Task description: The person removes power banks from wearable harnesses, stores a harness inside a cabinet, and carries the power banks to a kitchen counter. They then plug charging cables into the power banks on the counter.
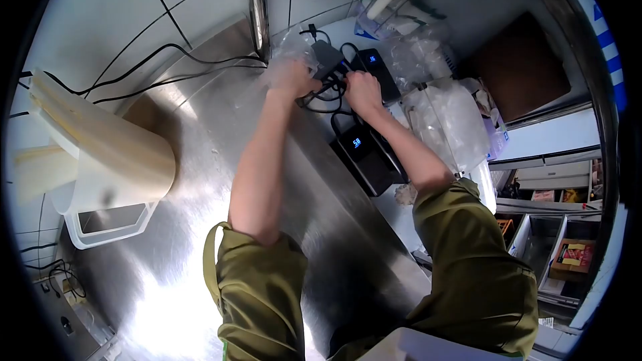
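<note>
My left hand is closed, its thumb against dark cables beside a dark grey box. Crumpled clear plastic lies around its fingers and partly hides them; what they hold cannot be made out. Pinched together, the fingers of my right hand grip a black cable at the box's right side, near a small blue light. Just right of that hand lies a black power bank with a lit blue display. A second black power bank, reading 58, rests closer to me, with a cable looped at its top.
A large cream plastic jug stands on the steel counter at left. Black cables run along the tiled wall. A metal post rises behind my hands. Plastic bags sit at right, above open drawers.
</note>
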`<action>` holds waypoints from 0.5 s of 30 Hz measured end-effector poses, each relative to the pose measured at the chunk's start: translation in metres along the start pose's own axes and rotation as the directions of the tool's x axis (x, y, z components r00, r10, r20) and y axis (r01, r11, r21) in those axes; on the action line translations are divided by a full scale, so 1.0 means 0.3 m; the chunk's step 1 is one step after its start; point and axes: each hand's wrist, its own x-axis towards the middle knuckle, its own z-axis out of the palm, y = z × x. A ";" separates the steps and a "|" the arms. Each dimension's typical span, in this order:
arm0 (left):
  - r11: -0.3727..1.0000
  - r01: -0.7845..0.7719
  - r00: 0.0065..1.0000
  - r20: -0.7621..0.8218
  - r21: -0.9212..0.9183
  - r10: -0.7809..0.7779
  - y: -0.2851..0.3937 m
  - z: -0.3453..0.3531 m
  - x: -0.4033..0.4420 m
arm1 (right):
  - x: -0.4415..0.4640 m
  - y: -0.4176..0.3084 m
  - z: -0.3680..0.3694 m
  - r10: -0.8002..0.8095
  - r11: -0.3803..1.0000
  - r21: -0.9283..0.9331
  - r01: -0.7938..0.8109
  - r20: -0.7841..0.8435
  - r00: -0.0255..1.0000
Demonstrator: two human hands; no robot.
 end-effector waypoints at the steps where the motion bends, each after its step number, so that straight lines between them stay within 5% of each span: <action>1: 1.000 -0.013 1.000 -0.012 0.021 0.013 -0.002 -0.002 0.001 | 0.005 0.006 0.008 0.002 1.000 -0.012 -0.003 -0.022 1.000; 6: 0.999 0.036 0.998 -0.057 0.032 -0.034 -0.016 0.042 0.026 | -0.031 -0.019 -0.043 -0.118 0.991 0.041 0.128 -0.188 0.975; 15: 0.998 0.023 0.999 -0.030 0.054 -0.022 -0.004 0.022 0.012 | 0.007 0.025 0.011 -0.246 0.967 0.029 0.252 -0.126 0.961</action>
